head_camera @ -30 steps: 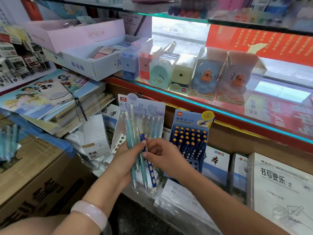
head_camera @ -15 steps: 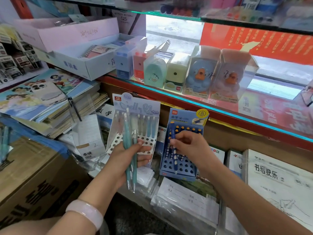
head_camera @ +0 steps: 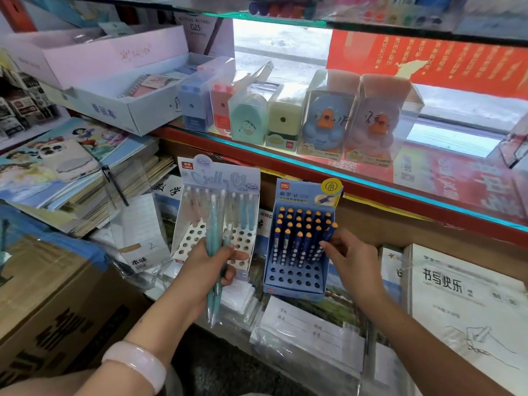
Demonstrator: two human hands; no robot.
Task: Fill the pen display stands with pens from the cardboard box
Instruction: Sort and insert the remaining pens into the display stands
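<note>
Pens going into two stands below the red shelf edge (head_camera: 285, 164).

Cardboard box (head_camera: 43, 304) far left of the blue stand (head_camera: 297, 252). Left hand (head_camera: 208, 270), before the pale stand (head_camera: 217, 212), grips teal pens (head_camera: 214, 252): light, stiff, slippery, best held mid-barrel. Right hand (head_camera: 351, 252) pinches a navy pen (head_camera: 328, 232) at the blue stand's right edge.

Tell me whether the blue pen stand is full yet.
Not full. The blue pen stand has its back rows filled with dark blue pens, but its front rows of holes are empty.
</note>
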